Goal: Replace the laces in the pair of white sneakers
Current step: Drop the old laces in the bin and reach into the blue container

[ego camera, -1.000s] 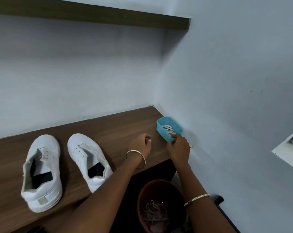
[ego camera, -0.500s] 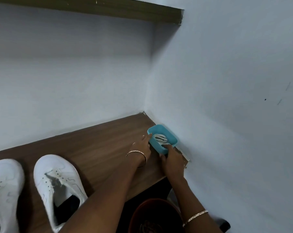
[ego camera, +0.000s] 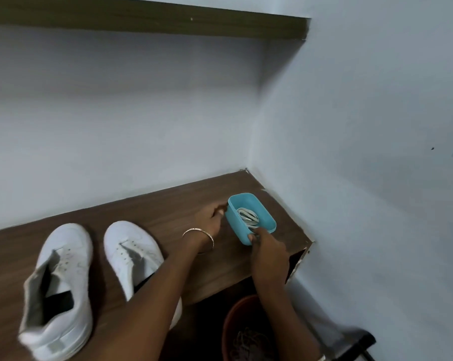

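Wooden shelf (ego camera: 168,204), left hand (ego camera: 209,217) and right hand (ego camera: 269,246) fingers grasping blue tub (ego camera: 234,225), laces (ego camera: 247,216) inside

In box (ego camera: 235,226), set on desk (ego camera: 168,212), laces (ego camera: 249,217) are kept. 1st sneaker (ego camera: 131,248) is placed left of box, 2nd sneaker (ego camera: 64,269) further left; bucket (ego camera: 228,324) is seen before box, below desk.

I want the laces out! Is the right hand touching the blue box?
Touching. The head view shows the right hand pinching the box at its near corner, fingers over its rim.
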`<state>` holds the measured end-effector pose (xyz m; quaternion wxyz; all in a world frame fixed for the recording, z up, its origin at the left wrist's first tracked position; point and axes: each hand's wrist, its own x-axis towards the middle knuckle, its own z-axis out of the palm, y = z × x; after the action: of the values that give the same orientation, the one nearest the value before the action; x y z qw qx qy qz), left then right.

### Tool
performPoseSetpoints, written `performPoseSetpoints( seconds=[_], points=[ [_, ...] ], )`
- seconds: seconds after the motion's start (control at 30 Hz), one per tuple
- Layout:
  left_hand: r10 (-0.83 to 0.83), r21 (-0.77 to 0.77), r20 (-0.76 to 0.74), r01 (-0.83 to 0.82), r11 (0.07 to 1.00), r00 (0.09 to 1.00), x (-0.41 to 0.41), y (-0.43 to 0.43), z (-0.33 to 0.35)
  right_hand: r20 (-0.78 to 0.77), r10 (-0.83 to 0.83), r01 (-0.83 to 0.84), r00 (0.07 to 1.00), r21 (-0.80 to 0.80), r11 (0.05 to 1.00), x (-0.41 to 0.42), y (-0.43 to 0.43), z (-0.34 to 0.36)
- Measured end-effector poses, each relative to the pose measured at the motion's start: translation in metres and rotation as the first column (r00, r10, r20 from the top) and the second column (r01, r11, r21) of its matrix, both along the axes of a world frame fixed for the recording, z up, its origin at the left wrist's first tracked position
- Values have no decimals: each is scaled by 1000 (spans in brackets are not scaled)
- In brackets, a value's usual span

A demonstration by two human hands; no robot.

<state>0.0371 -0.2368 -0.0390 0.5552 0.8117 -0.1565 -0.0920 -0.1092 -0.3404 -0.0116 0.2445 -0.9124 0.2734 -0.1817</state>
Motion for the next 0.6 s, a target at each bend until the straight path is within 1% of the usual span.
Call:
performPoseSetpoints(
  seconds=[0.07,0.2,0.27,0.37,0.5,0.6],
  points=[
    [61,-9,-8,-61,998,998,-3,23,-3,-52,16,-17,999,-34,999,-7,21,3],
    [152,143,-36,-145,979,988,-15,69,8,-122,73,-78,990,-37,996,-19,66,7],
    [164,250,-50,-147,957,985,-20,84,14,-168,93,-97,981,-18,995,-23,82,6],
    [142,330,-92,-104,938,986,-26,95,20,-225,114,-120,968,-14,993,-26,98,-1],
    [92,499,-48,-56,865,995,-35,95,32,-253,135,-147,958,-31,989,-26,106,-6],
    [136,601,11,-116,791,991,-43,94,41,-271,151,-176,951,-69,982,-25,108,-6]
  ],
)
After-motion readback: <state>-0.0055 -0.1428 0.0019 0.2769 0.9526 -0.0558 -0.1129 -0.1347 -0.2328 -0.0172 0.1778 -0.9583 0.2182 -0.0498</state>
